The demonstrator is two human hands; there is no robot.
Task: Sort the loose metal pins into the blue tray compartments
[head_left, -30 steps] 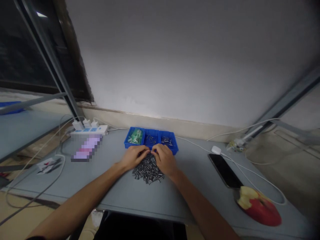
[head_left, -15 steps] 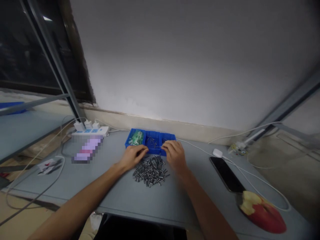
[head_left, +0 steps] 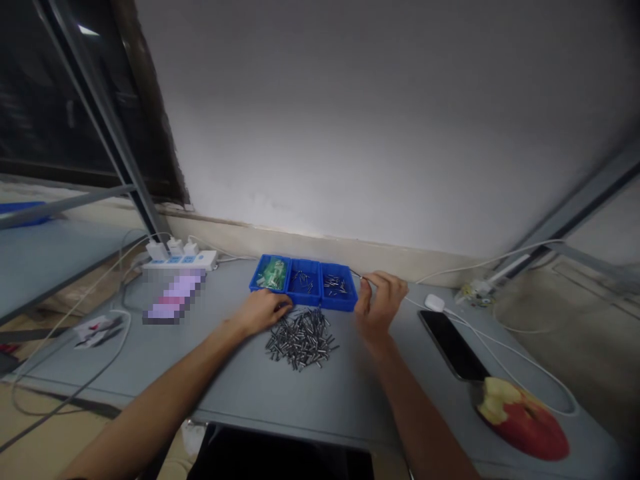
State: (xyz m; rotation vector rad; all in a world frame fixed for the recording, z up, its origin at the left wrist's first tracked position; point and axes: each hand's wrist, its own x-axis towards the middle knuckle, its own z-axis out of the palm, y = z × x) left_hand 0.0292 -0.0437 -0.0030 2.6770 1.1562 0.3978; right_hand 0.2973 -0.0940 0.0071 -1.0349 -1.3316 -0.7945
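A heap of small dark metal pins [head_left: 301,337] lies on the grey table [head_left: 250,387], just in front of three joined blue trays [head_left: 304,283]. The left tray holds green parts, the other two hold a few pins. My left hand [head_left: 261,312] rests palm down on the table at the heap's left edge, fingers curled together toward the pins. My right hand [head_left: 380,303] is raised to the right of the trays, thumb and fingers pinched on a thin pin-like piece.
A black phone [head_left: 451,343] and a bitten red apple [head_left: 520,417] lie at the right, with a white charger [head_left: 433,302] and cables. A white power strip [head_left: 180,260] and a blurred pink item [head_left: 173,303] sit at the left. A dark object [head_left: 280,457] is at the near edge.
My right hand left the heap, passed over the right tray, then lifted to the right of the trays in a pinch. My left hand stayed by the heap.
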